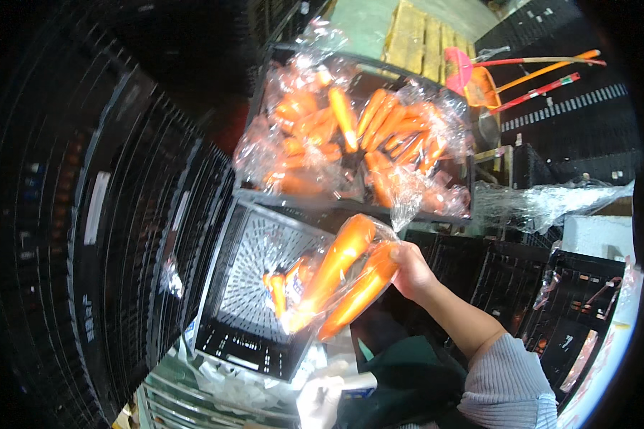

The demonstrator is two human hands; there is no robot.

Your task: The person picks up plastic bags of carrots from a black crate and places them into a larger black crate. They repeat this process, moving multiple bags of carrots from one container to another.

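My right hand (412, 271) grips a clear plastic bag of large carrots (349, 252) by its edge. The bag is held tilted above a black plastic crate (249, 351) with a slotted grey bottom. Inside that crate lies another bag of carrots (279, 287) bearing a printed label, partly hidden behind the held one. Low in the picture, bright and washed out, my left hand (319, 399) has its fingers around a white and blue object (360, 385), perhaps a roll of labels.
Beyond the crate stands a larger black crate (316, 202) full of bagged carrots (375, 120). Stacked black crates (112, 214) rise at left; more crates (494, 273) stand at right. A yellow pallet (421, 40), long-handled tools (542, 69) and plastic wrap (542, 206) are at the upper right.
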